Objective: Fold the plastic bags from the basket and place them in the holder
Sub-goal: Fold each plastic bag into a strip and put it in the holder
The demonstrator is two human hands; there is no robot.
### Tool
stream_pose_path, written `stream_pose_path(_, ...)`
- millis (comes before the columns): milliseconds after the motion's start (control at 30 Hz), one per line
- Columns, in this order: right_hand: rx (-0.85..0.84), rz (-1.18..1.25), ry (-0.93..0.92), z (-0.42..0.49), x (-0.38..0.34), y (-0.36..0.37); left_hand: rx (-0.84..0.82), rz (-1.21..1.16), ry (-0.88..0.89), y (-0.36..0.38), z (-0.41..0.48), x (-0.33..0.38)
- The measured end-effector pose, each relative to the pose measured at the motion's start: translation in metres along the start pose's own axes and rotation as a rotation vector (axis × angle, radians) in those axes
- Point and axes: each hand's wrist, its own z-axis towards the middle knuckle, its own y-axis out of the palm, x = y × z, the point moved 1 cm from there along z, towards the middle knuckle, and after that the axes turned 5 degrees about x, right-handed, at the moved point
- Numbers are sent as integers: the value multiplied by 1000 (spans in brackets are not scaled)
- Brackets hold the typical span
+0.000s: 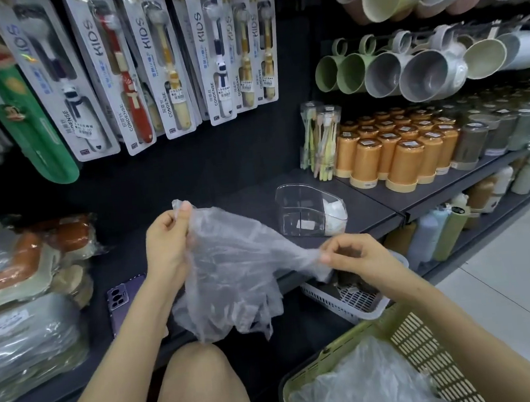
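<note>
The left hand (167, 238) is pinching the upper edge of a thin, clear, crinkled plastic bag (231, 268) between thumb and fingertips, lifting that edge high. The right hand (355, 254) is pinching the opposite corner of the same bag low and to the side, fingers curled around the film. Between the two hands the bag is being stretched out in the air above the person's knee, its lower part hanging loose and rumpled. No crease or fold is showing in it, so it looks as though this bag is only being spread flat and its folding is just starting.

Behind the bag, a clear, curved plastic holder (299, 204) is standing on the dark shelf (250, 189), and a small white folded bundle (335, 214) is sitting in its right end; that is probably work already done, though what it is cannot be told for sure. Most of the holder is looking unfilled.

Lower right, near the right forearm, a pale green slotted plastic basket (410, 335) is holding a heap of more clear bags (369, 384), all waiting unfolded. Judging from that heap and the near-bare holder, the task is sitting at an early stage, with most of the folding and placing left to do.
</note>
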Motion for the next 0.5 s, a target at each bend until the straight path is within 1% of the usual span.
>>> stream_pose_path(100,-80,35,79,1,9,-14,-70,30,2,-6,5,-4)
stream_pose_path(167,-78,12,100,4,14,-18,-148,34,2,-11,8,-6)
stream_pose_path(233,-38,24,101,7,17,-21,-216,-42,-34,-15,11,-10)
stream_pose_path(333,-6,65,99,14,19,-23,-272,-195,-116,-18,16,-15)
stream_pose_path(433,5,124,122,22,19,-25,-345,-261,-138,-22,21,-21)
stream_pose_path(500,15,149,118,28,23,-28,-357,-320,-176,-25,25,-25)
